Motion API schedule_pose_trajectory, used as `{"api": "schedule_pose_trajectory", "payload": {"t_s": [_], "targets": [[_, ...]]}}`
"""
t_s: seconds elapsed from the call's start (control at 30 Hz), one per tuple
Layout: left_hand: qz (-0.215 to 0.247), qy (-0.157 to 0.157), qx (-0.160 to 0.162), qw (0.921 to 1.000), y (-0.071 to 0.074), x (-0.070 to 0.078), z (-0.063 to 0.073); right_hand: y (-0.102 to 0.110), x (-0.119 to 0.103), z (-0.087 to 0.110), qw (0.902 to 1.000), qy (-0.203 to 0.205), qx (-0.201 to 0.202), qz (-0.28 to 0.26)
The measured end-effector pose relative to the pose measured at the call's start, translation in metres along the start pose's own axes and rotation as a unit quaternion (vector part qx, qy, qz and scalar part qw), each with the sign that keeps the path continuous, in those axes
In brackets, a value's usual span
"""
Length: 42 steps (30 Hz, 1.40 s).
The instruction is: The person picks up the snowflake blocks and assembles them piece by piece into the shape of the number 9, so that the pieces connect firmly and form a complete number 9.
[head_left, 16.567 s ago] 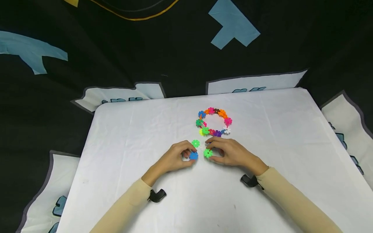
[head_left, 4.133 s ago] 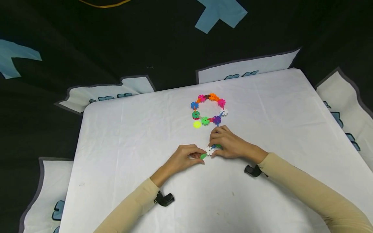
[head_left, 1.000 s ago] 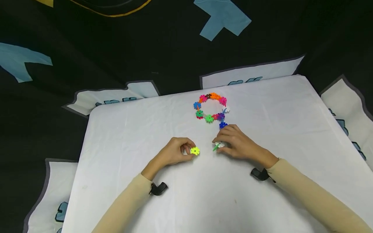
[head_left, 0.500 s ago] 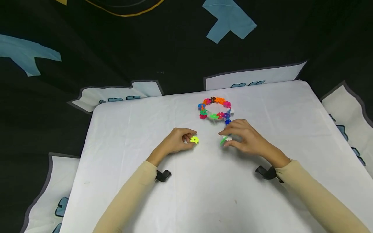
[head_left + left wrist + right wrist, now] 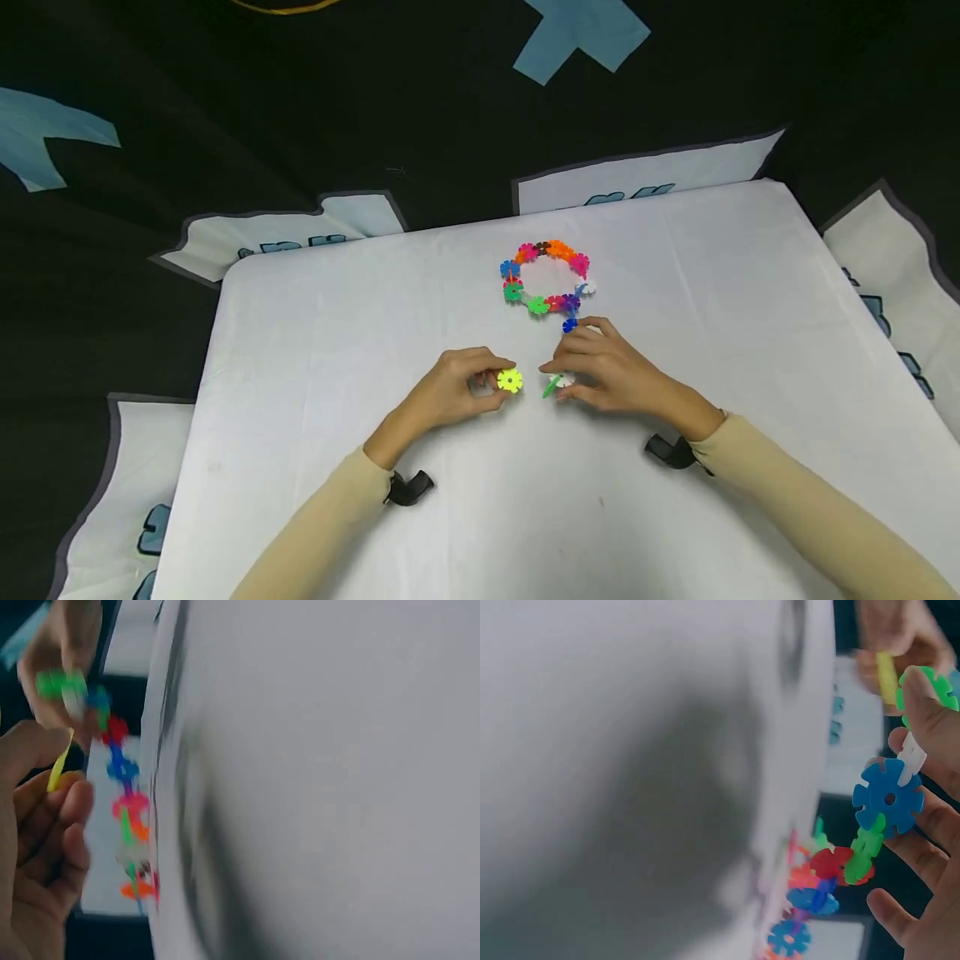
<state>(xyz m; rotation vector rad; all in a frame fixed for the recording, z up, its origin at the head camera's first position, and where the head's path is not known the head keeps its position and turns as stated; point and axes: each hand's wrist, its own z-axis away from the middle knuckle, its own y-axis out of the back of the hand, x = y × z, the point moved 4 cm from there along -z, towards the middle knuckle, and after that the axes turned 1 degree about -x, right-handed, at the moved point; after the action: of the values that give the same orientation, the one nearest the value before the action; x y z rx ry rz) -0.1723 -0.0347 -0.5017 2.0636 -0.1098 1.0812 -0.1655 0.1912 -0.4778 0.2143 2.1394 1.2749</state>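
Note:
My left hand [image 5: 450, 390] pinches a yellow notched snowflake disc [image 5: 510, 381] between thumb and fingertips; the left wrist view shows the disc [image 5: 60, 763] edge-on. Across a small gap, my right hand [image 5: 618, 373] holds the near end of a chain of interlocked discs. A green disc [image 5: 928, 686] lies under its thumb, slotted to a white disc [image 5: 911, 757], then a blue disc [image 5: 889, 796] and another green one [image 5: 865, 851]. Beyond them the chain runs into a multicoloured ring of discs [image 5: 538, 306]. Fingers hide part of the chain in the head view.
A white cloth covers the table [image 5: 337, 350]. Black wrist cameras [image 5: 409, 488] hang at both cuffs. Dark curtains with blue patches [image 5: 581, 37] surround the table, and white printed sheets [image 5: 607, 179] hang beyond its edges.
Earlier my left hand held a blue disc, later a green one at the white disc; the yellow disc lay by the ring. Now the left hand holds the yellow disc, and the hands have moved closer together.

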Motion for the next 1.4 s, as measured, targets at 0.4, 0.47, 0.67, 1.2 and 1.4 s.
{"api": "schedule_pose_trajectory", "payload": {"t_s": [0.4, 0.47, 0.67, 1.2, 1.4], "targets": [[-0.088, -0.126, 0.009, 0.988, -0.024, 0.024, 0.016, -0.034, 0.002, 0.001, 0.9981, -0.019, -0.058, 0.003], [-0.102, -0.13, 0.007, 0.9862, -0.024, 0.023, 0.017, -0.037, 0.002, 0.002, 0.9978, -0.023, -0.062, 0.001], [-0.158, -0.138, 0.011, 0.9778, -0.025, 0.022, 0.018, -0.04, 0.003, 0.003, 0.9981, -0.015, -0.06, 0.002], [-0.199, -0.157, 0.011, 0.9672, -0.031, 0.018, 0.02, -0.042, 0.0, -0.003, 0.9984, 0.002, -0.057, -0.001], [-0.213, -0.16, 0.023, 0.9636, -0.03, 0.017, 0.02, -0.043, 0.0, -0.004, 0.9986, 0.005, -0.053, 0.006]]}}
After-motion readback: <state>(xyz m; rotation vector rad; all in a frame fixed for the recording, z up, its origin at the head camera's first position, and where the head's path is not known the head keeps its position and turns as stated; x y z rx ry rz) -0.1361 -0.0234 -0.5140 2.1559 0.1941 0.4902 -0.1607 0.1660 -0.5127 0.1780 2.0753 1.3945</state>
